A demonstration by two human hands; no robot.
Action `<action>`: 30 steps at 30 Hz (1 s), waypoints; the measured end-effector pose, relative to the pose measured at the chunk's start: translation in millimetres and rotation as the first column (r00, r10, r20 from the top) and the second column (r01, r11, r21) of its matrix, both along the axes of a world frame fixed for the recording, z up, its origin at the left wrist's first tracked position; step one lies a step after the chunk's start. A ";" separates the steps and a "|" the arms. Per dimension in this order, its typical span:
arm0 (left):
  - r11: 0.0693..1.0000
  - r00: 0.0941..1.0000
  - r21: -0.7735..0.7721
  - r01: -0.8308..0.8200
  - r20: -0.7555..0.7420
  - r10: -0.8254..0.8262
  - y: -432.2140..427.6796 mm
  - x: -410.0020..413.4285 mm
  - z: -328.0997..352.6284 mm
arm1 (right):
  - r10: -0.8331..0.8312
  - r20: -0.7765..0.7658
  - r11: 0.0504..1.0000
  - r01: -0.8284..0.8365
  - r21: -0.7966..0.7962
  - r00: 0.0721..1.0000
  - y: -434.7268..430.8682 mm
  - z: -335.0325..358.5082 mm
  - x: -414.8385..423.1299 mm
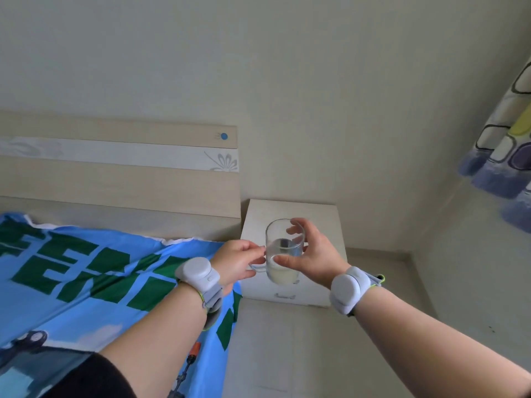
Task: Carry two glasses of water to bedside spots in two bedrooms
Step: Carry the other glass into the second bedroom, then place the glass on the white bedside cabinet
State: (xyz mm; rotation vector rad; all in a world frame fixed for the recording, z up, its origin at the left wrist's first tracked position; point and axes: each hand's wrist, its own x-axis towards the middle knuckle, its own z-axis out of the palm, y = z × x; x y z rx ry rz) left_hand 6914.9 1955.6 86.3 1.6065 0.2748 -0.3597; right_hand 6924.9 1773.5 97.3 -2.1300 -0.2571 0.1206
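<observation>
A clear glass mug of water (284, 262), about half full, is held up in the air in front of a white bedside cabinet (319, 216). My right hand (314, 255) wraps around the glass body, thumb in front and fingers behind. My left hand (237, 261) pinches the glass handle on its left side. Both wrists wear grey bands. Only one glass is in view.
A bed with a blue and green printed cover (86, 282) lies at the left, against a pale wooden headboard (120, 179). The cabinet stands in the corner between bed and wall. A patterned curtain (505, 150) hangs at the right. Pale floor (316, 354) lies below.
</observation>
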 end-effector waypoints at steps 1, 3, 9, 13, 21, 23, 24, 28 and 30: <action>1.000 1.000 0.009 0.004 -0.007 -0.004 1.7 9.2 -3.2 | 0.001 -0.006 1.000 -0.001 -0.002 1.000 1.4 -2.8 9.5; 1.000 1.000 0.031 0.002 -0.010 -0.001 5.0 29.1 -10.5 | 0.002 -0.021 1.000 -0.002 -0.007 1.000 4.4 -11.3 31.5; 1.000 0.999 0.028 0.002 -0.043 -0.001 25.2 109.7 -40.1 | 0.005 -0.063 0.999 -0.008 -0.052 0.998 24.8 -37.3 110.3; 0.999 0.997 0.037 0.035 -0.073 -0.032 42.9 169.0 -61.9 | -0.032 -0.094 0.994 0.022 -0.109 0.995 42.7 -53.5 163.5; 0.975 0.990 0.194 0.111 -0.111 -0.091 62.1 271.9 -98.4 | -0.140 -0.136 0.985 0.124 -0.122 0.981 68.9 -97.3 251.6; 0.961 0.986 0.240 0.139 -0.123 -0.112 62.0 283.0 -106.0 | -0.149 -0.140 0.982 0.130 -0.139 0.979 70.9 -106.7 259.3; 0.955 0.982 0.250 0.159 -0.138 -0.127 61.1 293.8 -112.8 | -0.152 -0.145 0.980 0.130 -0.148 0.978 70.4 -114.7 269.4; 0.953 0.962 0.234 0.192 -0.237 -0.135 52.4 332.2 -137.9 | -0.164 -0.182 0.978 0.134 -0.162 0.970 64.4 -147.7 311.4; 0.935 0.953 0.276 0.222 -0.266 -0.147 48.8 349.4 -155.2 | -0.163 -0.214 0.978 0.130 -0.163 0.963 63.1 -172.0 333.2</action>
